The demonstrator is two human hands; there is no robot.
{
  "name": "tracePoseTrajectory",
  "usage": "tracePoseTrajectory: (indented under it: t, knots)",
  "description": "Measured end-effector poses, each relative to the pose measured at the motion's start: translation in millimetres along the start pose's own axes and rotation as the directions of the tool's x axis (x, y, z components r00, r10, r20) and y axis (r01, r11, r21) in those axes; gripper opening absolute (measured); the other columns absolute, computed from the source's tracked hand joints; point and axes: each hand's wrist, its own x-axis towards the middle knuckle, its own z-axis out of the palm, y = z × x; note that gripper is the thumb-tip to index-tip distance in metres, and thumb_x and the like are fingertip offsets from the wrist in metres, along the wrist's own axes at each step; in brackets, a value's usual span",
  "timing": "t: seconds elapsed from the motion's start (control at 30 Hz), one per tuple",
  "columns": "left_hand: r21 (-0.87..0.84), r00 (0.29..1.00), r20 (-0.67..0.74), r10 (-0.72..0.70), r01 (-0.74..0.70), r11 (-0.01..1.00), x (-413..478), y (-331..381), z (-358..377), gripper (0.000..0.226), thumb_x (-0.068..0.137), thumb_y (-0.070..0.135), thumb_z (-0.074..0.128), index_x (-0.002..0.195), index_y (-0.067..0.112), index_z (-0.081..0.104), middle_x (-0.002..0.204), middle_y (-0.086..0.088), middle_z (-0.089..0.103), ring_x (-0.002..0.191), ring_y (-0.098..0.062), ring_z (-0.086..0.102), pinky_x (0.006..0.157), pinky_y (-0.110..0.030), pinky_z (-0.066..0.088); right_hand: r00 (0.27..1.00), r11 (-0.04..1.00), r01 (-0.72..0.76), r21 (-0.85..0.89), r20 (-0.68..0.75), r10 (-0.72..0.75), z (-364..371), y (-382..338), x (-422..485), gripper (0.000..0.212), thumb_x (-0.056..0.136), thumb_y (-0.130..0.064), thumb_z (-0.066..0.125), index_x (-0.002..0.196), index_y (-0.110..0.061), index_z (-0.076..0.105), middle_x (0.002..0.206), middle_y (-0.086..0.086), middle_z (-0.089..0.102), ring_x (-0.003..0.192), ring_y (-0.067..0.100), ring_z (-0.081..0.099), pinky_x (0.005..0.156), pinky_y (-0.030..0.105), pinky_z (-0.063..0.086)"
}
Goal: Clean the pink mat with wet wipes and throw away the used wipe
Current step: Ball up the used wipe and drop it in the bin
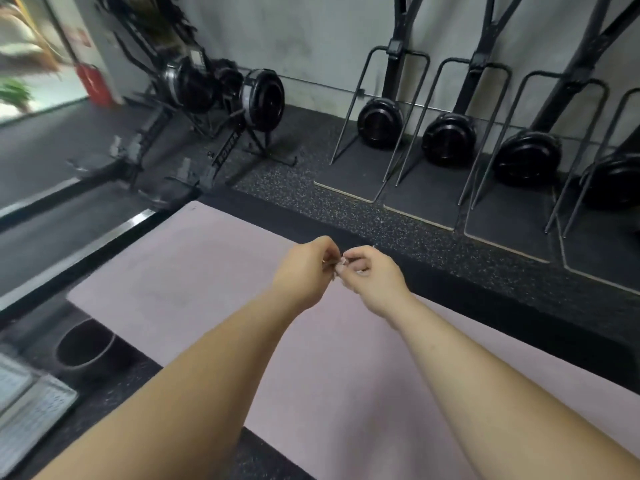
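The left hand and right hand meet fingertip to fingertip, both with curled fingers pinching a small pale thing that is too tiny to identify. They are held above the pink mat, which lies flat and slantwise on a black speckled rubber floor. A dark round container stands just beside the mat's left edge. Rowing machines sit farther off, and upright trainers line the grey wall. A blurred pale object at lower left is cut off.
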Motion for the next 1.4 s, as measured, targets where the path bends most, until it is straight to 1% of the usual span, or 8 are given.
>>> tracePoseTrajectory:
  t: [0.17, 0.3, 0.67, 0.77, 0.9, 1.07, 1.27, 1.4]
  knots:
    - [0.04, 0.998, -0.063, -0.016, 0.018, 0.999, 9.9, -60.8, -60.1, 0.01, 0.096, 0.03, 0.07, 0.099, 0.031, 0.061, 0.094, 0.012, 0.074, 0.082, -0.017, 0.068, 0.074, -0.042, 0.058, 0.998, 0.992, 0.055, -0.113, 0.048, -0.05, 58.8, -51.6, 30.6, 0.008, 0.089, -0.029, 0.071, 0.094, -0.035, 0.071, 0.077, -0.012, 0.073, 0.07, 0.003, 0.07, 0.072, 0.03, 0.058]
    - [0.085, 0.99, -0.121, -0.074, 0.084, 0.993, 6.6, -90.7, -98.9, 0.008, 0.095, 0.026, 0.069, 0.1, 0.03, 0.064, 0.094, 0.012, 0.073, 0.082, -0.016, 0.067, 0.075, -0.041, 0.057, 0.996, 0.98, 0.092, -0.179, -0.006, -0.094, 92.8, -77.1, 46.6, 0.003, 0.091, -0.032, 0.069, 0.088, -0.032, 0.069, 0.078, -0.011, 0.072, 0.077, 0.003, 0.066, 0.068, 0.026, 0.048]
    - [-0.004, 0.89, -0.308, -0.336, 0.352, 0.936, -41.4, -154.7, -193.9, 0.018, 0.092, 0.02, 0.074, 0.104, 0.029, 0.064, 0.093, 0.013, 0.071, 0.083, -0.008, 0.066, 0.073, -0.031, 0.052, 0.943, 0.953, 0.288, -0.09, 0.202, -0.265, 200.8, -166.4, 78.9, 0.026, 0.098, -0.048, 0.058, 0.088, -0.025, 0.065, 0.082, -0.009, 0.07, 0.078, 0.011, 0.066, 0.073, 0.037, 0.055]
    - [-0.053, 0.837, -0.381, -0.393, 0.404, 0.913, -56.9, -174.9, -206.7, 0.016, 0.091, 0.023, 0.074, 0.101, 0.03, 0.065, 0.089, 0.014, 0.073, 0.084, -0.008, 0.068, 0.075, -0.032, 0.055, 0.911, 0.96, 0.279, 0.024, 0.308, -0.273, 238.8, -181.6, 76.2, 0.018, 0.094, -0.044, 0.067, 0.098, -0.026, 0.066, 0.091, -0.009, 0.07, 0.082, 0.01, 0.068, 0.072, 0.033, 0.059]
    - [-0.112, 0.759, -0.426, -0.493, 0.496, 0.861, -76.9, -223.0, -228.9, 0.017, 0.095, 0.023, 0.072, 0.106, 0.034, 0.064, 0.101, 0.016, 0.071, 0.089, -0.002, 0.064, 0.067, -0.014, 0.038, 0.841, 0.964, 0.231, 0.132, 0.471, -0.266, 305.2, -201.6, 74.1, 0.023, 0.087, -0.029, 0.079, 0.105, -0.031, 0.065, 0.096, -0.008, 0.072, 0.082, 0.011, 0.073, 0.067, 0.025, 0.057]
    - [-0.189, 0.691, -0.463, -0.554, 0.534, 0.824, -95.9, -307.7, -271.1, 0.025, 0.093, 0.022, 0.072, 0.108, 0.041, 0.064, 0.102, 0.019, 0.07, 0.092, 0.0, 0.064, 0.083, -0.032, 0.053, 0.773, 0.956, 0.277, 0.092, 0.57, -0.279, 404.9, -235.4, 92.5, 0.033, 0.083, -0.022, 0.081, 0.109, -0.035, 0.066, 0.095, -0.01, 0.073, 0.085, 0.01, 0.071, 0.07, 0.027, 0.054]
    - [-0.2, 0.651, -0.458, -0.606, 0.589, 0.783, -127.5, -395.0, -329.9, 0.027, 0.095, 0.016, 0.071, 0.118, 0.029, 0.067, 0.114, 0.012, 0.071, 0.102, -0.008, 0.067, 0.086, -0.027, 0.053, 0.725, 0.945, 0.321, 0.062, 0.626, -0.287, 520.2, -282.1, 100.5, 0.032, 0.082, -0.022, 0.081, 0.105, -0.038, 0.066, 0.092, -0.011, 0.072, 0.085, 0.009, 0.072, 0.079, 0.038, 0.063]
    - [-0.213, 0.604, -0.482, -0.634, 0.621, 0.754, -137.2, -440.5, -364.4, 0.024, 0.095, 0.019, 0.071, 0.118, 0.027, 0.068, 0.116, 0.01, 0.07, 0.103, -0.009, 0.064, 0.085, -0.025, 0.047, 0.704, 0.935, 0.348, 0.068, 0.639, -0.309, 580.2, -308.0, 103.5, 0.027, 0.083, -0.027, 0.081, 0.104, -0.037, 0.067, 0.091, -0.012, 0.073, 0.084, 0.007, 0.071, 0.077, 0.033, 0.062]
